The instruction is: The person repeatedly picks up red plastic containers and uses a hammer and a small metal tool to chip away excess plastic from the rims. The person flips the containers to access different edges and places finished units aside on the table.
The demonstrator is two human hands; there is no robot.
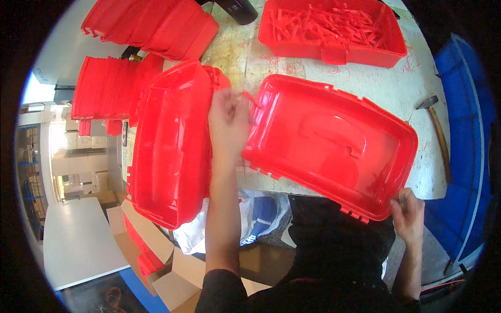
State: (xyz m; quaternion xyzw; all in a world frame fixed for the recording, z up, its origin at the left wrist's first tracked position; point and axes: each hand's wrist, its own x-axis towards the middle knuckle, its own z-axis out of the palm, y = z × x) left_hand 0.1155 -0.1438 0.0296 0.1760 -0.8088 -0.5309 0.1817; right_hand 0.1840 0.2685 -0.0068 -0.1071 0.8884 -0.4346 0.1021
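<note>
**Two red case halves on the desk, a hand on each end of the lid**

Far left, stacks of red plastic parts sit at the desk edge; their lower ends run into glare from the bright room beyond, so shape is hard to read. Below them a cardboard box w/ more red pieces, partly cut off by the left forearm.

Next, a deep red case half lies open side up, overhanging the desk's near edge. Its inside is glossy, details washed out by shine.

Left hand is up at the gap btwn the two halves, blurred; fingers look pinched on a thin red clip at the lid's left edge, but whether the grip is truly clamped on it — can't tell.

The red lid w/ moulded handle lies on the pale, scribbled desk, tilted, near corner past the edge. Handle recess sits mid-panel; small hinge tabs line the near rim. Glossy, translucent-looking.

Right hand is closed on the lid's near right corner, thumb on top, fingers hidden under.

Behind, a red tray of small red clips, top cut off by the rim. Far right, a hammer lies on the desk edge.
</note>
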